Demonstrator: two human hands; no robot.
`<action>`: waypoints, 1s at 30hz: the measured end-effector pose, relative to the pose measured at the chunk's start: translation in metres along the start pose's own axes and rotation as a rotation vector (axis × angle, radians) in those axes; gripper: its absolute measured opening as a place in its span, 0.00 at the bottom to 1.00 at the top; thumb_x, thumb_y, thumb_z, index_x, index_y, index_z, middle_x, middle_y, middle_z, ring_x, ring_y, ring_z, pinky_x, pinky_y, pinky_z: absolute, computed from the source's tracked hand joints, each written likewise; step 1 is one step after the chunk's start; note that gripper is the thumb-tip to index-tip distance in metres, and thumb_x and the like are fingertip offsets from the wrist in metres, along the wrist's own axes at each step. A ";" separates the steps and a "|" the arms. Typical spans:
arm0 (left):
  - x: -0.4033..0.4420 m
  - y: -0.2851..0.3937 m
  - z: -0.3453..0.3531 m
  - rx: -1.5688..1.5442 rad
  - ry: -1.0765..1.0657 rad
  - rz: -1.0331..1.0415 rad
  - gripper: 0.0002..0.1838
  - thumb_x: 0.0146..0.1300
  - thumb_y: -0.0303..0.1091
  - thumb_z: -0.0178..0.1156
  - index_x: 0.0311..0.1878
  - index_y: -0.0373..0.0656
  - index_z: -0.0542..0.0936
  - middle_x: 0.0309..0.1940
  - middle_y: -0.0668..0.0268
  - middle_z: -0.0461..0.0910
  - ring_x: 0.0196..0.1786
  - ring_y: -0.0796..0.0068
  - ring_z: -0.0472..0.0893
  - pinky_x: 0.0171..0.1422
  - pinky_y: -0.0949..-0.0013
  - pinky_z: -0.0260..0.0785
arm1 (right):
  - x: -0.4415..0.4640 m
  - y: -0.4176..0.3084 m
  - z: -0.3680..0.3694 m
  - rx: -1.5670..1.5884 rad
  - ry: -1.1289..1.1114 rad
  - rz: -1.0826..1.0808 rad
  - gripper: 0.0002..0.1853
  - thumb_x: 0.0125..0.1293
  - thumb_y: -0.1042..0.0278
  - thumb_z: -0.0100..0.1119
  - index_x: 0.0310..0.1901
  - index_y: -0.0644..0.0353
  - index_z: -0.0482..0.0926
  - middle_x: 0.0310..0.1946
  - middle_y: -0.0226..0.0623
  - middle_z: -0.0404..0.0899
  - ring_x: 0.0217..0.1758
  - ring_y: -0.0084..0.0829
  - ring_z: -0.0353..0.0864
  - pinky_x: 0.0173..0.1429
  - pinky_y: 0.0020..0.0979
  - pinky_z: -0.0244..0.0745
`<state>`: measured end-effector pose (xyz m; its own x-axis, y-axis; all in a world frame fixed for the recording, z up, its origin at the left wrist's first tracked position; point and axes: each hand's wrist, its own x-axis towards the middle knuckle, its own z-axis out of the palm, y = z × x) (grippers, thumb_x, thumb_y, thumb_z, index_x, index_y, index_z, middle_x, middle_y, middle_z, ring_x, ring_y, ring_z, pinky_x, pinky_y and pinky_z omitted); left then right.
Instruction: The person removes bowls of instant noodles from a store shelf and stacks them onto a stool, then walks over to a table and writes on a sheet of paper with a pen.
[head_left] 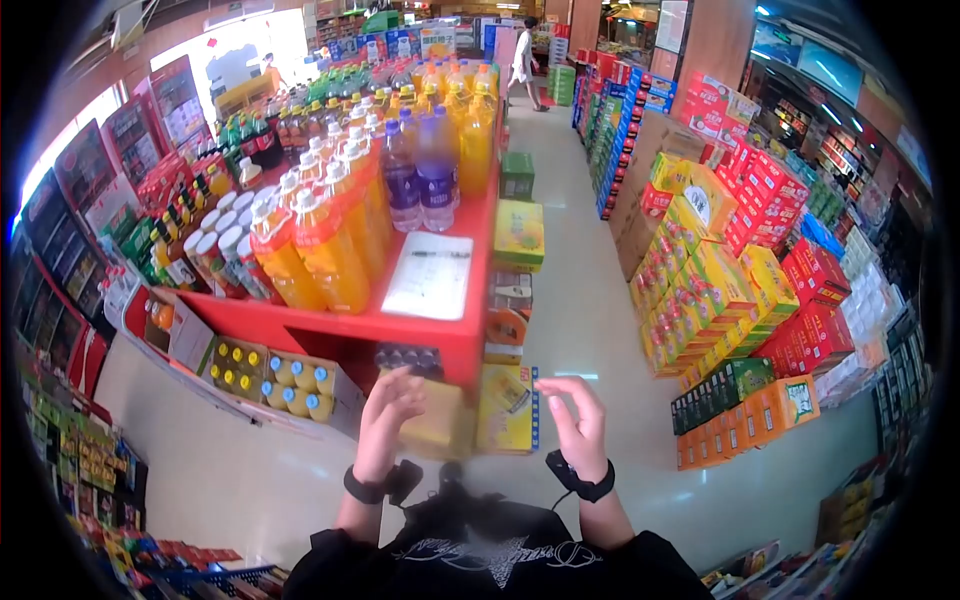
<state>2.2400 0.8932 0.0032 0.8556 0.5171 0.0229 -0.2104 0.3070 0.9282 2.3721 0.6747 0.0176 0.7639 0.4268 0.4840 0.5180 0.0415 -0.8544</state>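
Observation:
My left hand (388,420) is raised in front of me with its fingers apart and a little bent, holding nothing. Behind it, lower down, shows a brown cardboard box (437,418). My right hand (578,415) is also raised and empty, its thumb and fingers parted. A yellow carton (508,408) stands on the floor between and beyond the hands. Further ahead, a white notepad (430,285) with a dark pen (440,254) lies on the corner of the red display stand (420,338). Two purple-labelled bottles (420,190) stand right behind the pad.
Orange juice bottles (325,250) and other drinks crowd the stand. Below it, an open carton (300,390) holds capped bottles. Stacked red and yellow boxes (695,280) line the right of the aisle (575,290). A person in white (523,65) is at the far end.

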 end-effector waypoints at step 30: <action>0.318 -0.106 -0.156 0.145 0.097 -0.384 0.14 0.60 0.33 0.55 0.48 0.39 0.73 0.36 0.66 0.77 0.40 0.73 0.75 0.45 0.73 0.67 | 0.322 0.283 0.255 -1.153 -0.758 0.008 0.13 0.60 0.67 0.48 0.41 0.60 0.80 0.42 0.47 0.80 0.44 0.44 0.82 0.45 0.41 0.77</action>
<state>2.4602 1.1496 -0.1457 0.8090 0.4622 -0.3632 0.1897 0.3795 0.9055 2.6661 1.0541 -0.1166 0.5666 0.8219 -0.0585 0.8215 -0.5690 -0.0379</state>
